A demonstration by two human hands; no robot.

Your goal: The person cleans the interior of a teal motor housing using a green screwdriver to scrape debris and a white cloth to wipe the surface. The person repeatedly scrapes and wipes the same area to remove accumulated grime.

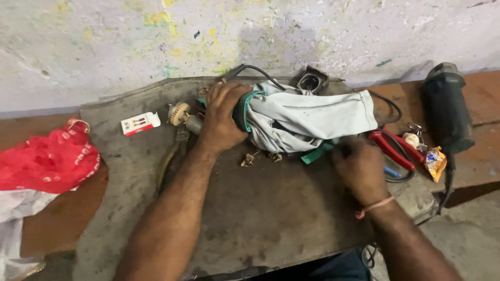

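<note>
left hand (221, 117) curled, palm down (arm outstretched); right hand (359, 169) knuckles up, fingers tucked under.

A small flat box (140, 123), white with a red end and a red label, lies left of centre on the grey mat. At the right, a crumpled orange-yellow wrapper (435, 162) sits beside the red-handled pliers. A red plastic bag (49, 160) with white print is bunched at the left edge.

Both forearms are bare, with no sleeves. The right hand (359, 167) has a thin pink thread tied round its wrist.
</note>
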